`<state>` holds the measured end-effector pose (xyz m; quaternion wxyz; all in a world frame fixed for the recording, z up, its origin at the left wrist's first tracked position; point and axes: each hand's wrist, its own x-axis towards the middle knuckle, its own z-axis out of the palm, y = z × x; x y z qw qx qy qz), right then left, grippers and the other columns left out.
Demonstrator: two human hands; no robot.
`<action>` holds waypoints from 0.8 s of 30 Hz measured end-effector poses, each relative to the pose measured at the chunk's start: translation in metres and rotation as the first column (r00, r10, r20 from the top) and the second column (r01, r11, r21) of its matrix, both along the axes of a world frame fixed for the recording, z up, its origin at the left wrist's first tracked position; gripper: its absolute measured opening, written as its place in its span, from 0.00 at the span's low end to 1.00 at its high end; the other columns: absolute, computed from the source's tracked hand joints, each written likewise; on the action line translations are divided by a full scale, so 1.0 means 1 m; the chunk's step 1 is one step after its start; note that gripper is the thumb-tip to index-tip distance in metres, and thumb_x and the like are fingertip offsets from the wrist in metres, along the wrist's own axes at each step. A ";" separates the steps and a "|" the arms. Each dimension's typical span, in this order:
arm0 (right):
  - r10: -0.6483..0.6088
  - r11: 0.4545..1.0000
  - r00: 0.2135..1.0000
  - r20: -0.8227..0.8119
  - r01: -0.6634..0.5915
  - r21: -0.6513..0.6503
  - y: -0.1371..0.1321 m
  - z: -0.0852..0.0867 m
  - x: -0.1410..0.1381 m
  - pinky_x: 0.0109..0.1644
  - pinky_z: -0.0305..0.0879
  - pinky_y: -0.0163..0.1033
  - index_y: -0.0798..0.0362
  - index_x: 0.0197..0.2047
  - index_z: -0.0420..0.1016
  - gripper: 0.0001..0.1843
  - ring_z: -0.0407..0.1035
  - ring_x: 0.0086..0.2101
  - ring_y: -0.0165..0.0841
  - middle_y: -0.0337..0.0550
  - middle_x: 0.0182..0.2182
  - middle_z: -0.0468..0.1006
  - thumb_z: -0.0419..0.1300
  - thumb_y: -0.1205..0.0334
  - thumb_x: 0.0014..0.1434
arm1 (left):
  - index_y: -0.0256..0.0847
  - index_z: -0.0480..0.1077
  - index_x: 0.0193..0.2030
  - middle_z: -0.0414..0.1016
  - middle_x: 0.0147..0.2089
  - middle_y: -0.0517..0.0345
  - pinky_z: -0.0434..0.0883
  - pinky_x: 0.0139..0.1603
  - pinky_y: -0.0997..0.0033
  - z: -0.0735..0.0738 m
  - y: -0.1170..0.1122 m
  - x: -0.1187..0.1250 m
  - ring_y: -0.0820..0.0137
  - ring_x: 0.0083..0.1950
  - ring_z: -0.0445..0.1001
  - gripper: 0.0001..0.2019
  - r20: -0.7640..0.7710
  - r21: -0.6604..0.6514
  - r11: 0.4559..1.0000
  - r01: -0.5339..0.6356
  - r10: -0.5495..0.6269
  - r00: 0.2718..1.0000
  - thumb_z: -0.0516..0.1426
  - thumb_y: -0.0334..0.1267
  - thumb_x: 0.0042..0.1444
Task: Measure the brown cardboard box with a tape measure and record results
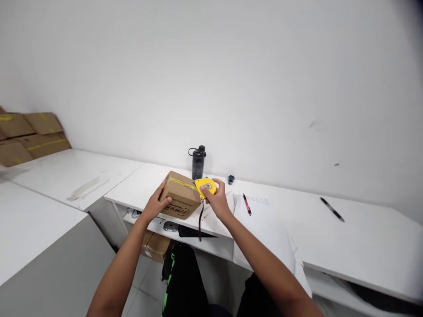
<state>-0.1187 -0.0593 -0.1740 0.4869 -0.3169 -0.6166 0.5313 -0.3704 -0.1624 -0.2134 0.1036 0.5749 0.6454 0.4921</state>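
Note:
A small brown cardboard box (180,197) with yellow tape and black print is held just above the white desk (346,237). My left hand (155,204) grips its left side, fingers wrapped round the front edge. My right hand (216,199) is closed on a yellow tape measure (205,186), pressed against the box's upper right corner. A black strap (200,218) hangs down from the tape measure.
A dark water bottle (198,162) stands by the wall behind the box. A small blue object (231,179), a red pen (246,204), papers (264,224) and a black pen (332,209) lie to the right. Cardboard boxes (29,136) are stacked at far left; another box (157,246) sits under the desk.

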 end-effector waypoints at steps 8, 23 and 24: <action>0.144 0.615 0.740 0.657 -0.587 0.526 0.047 0.045 -0.075 0.55 0.62 0.47 0.47 0.60 0.64 0.27 0.67 0.50 0.39 0.45 0.54 0.72 0.59 0.53 0.58 | 0.42 0.63 0.64 0.62 0.67 0.46 0.59 0.65 0.53 -0.017 -0.003 0.029 0.54 0.67 0.60 0.33 0.647 0.122 0.991 0.047 -0.116 0.753 0.58 0.56 0.55; 0.063 0.479 0.580 0.812 -0.731 0.485 0.047 0.041 -0.092 0.49 0.63 0.43 0.45 0.64 0.59 0.27 0.69 0.43 0.38 0.46 0.46 0.72 0.55 0.53 0.63 | 0.46 0.53 0.68 0.61 0.67 0.51 0.63 0.62 0.62 -0.027 0.016 0.065 0.62 0.63 0.65 0.30 0.549 0.099 0.981 -0.169 0.088 0.831 0.54 0.43 0.60; 0.056 0.486 0.579 0.813 -0.727 0.484 0.049 0.041 -0.085 0.49 0.63 0.44 0.44 0.63 0.59 0.27 0.69 0.43 0.38 0.46 0.46 0.72 0.55 0.53 0.63 | 0.45 0.56 0.67 0.61 0.67 0.51 0.62 0.63 0.62 -0.025 0.017 0.066 0.61 0.64 0.64 0.29 0.514 0.079 0.976 -0.202 0.134 0.847 0.54 0.43 0.60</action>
